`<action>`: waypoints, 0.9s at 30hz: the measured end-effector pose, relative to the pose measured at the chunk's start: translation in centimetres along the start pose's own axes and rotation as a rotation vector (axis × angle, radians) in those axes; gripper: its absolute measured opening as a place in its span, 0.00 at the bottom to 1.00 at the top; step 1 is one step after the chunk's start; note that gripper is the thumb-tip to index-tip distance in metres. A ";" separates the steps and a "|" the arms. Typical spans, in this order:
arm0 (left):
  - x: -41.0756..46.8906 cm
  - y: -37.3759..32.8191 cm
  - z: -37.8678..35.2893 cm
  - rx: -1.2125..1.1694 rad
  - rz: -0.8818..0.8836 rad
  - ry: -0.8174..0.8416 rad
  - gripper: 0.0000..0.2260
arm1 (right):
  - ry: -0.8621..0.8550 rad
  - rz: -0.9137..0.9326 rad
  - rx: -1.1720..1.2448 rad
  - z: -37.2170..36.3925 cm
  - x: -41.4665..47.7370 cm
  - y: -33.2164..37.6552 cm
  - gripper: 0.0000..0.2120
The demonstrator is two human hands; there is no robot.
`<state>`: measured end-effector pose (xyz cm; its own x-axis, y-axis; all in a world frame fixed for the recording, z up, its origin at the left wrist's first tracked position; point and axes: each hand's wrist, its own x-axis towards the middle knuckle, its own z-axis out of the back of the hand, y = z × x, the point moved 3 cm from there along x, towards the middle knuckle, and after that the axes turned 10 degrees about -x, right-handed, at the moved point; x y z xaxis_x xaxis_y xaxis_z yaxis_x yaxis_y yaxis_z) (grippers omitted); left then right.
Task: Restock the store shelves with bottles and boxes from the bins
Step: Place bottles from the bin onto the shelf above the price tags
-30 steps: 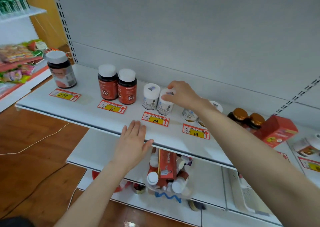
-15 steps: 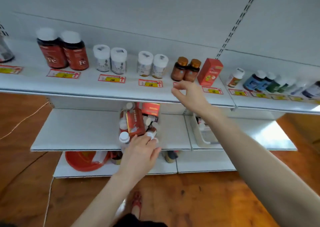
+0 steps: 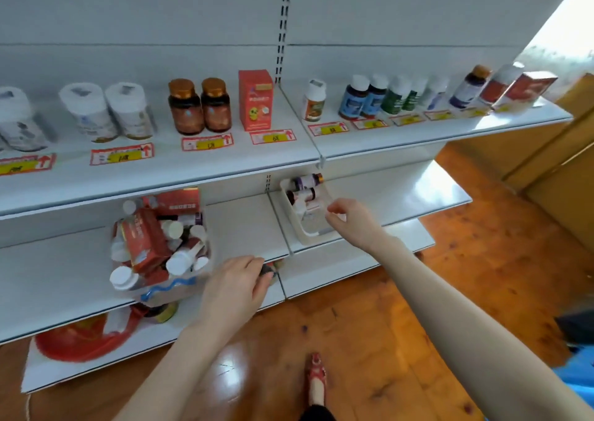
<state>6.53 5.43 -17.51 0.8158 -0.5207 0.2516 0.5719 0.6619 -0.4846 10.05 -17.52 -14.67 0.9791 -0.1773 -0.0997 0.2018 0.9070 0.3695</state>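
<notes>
Hands first: dropping the right hand [image 3: 350,221] from the top shelf [image 3: 225,163] to the tray [image 3: 316,239] on the middle shelf [image 3: 64,269], fingers curling, unclear whether grasping anything; sliding the left hand [image 3: 234,279] off the bin [image 3: 180,287] onto that shelf's edge, grip equally unclear. Probably starting the next pick. Seeing the tray's bottles [image 3: 307,181] only partly, tucked under the top shelf.

You're facing a pale grey metal back panel [image 3: 144,12] that fills the top of the frame, split by a black slotted upright strip [image 3: 283,28] at upper centre. White metal shelf boards [image 3: 401,137] run across the middle. Lower right is a glossy orange-brown wooden plank floor [image 3: 369,340], and a bright white glare [image 3: 569,18] blows out the upper right corner.
</notes>
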 end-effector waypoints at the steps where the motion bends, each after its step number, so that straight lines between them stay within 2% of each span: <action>1: 1.2 -0.7 -1.4 -0.005 0.009 0.025 0.16 | 0.010 -0.006 -0.002 -0.1 0.7 -1.8 0.13; 5: 5.9 -3.1 -6.9 -0.006 0.026 0.103 0.16 | 0.072 0.005 -0.024 -0.3 4.1 -8.1 0.14; 8: 8.7 -4.0 -10.5 -0.016 0.107 0.190 0.18 | 0.132 0.029 -0.054 -0.5 6.7 -11.4 0.14; 15: 13.3 -3.4 -16.2 0.039 0.216 0.321 0.20 | 0.236 0.065 -0.033 -3.0 12.4 -15.5 0.16; 21: 15.8 0.2 -21.4 0.092 0.206 0.331 0.18 | 0.285 0.087 -0.044 -8.6 17.3 -17.7 0.16; 27: 18.8 6.6 -27.8 0.185 0.181 0.364 0.10 | 0.337 0.130 -0.161 -17.0 23.7 -19.6 0.20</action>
<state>23.27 -15.02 -39.23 0.8396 -0.5219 -0.1508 0.4559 0.8279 -0.3268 28.83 -32.99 -39.95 0.9276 0.0540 -0.3697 0.0442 0.9667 0.2521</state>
